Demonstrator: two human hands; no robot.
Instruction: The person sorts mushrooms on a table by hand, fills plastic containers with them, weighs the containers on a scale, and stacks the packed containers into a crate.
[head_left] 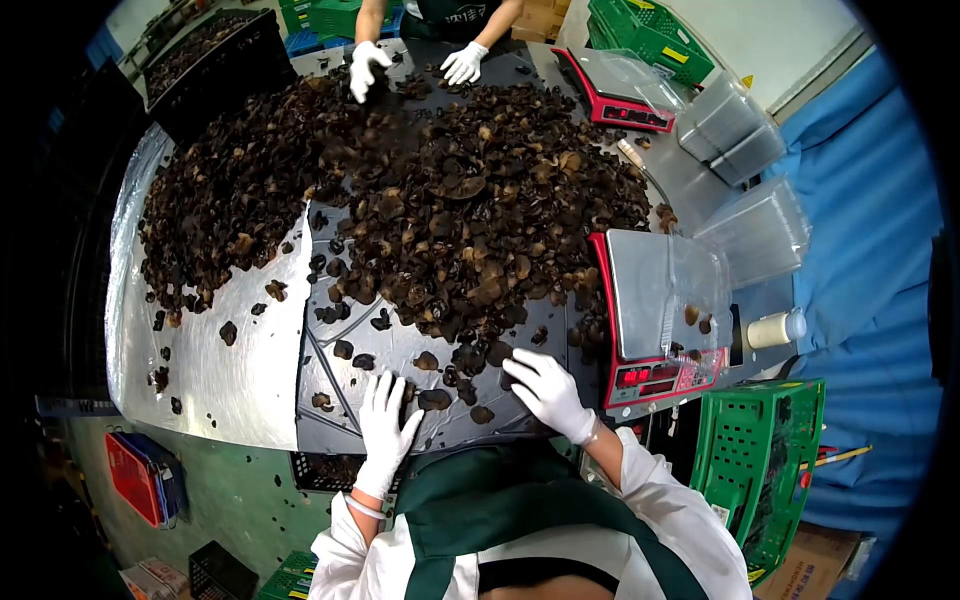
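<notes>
Both my hands wear white gloves and rest at the near edge of the table, palms down. My left hand [387, 425] has its fingers stretched out, beside a few loose pieces of dried wood ear mushroom [434, 399]. To the right, my right hand [548, 392] lies with fingers extended, its tips by a dark wood ear piece [499, 353]; part of what is under them is hidden. Between and ahead of my hands several more pieces are scattered. Beyond them spreads a large heap of dried wood ear mushrooms [470, 220].
Across the table are a co-worker's white-gloved hands [463, 64]. Right of the heap stand a near scale [640, 290] with a clear container on it, a far scale [615, 85] and stacked clear plastic boxes [755, 230]. Green crates [735, 440] stand at right; a black crate [215, 70] is far left.
</notes>
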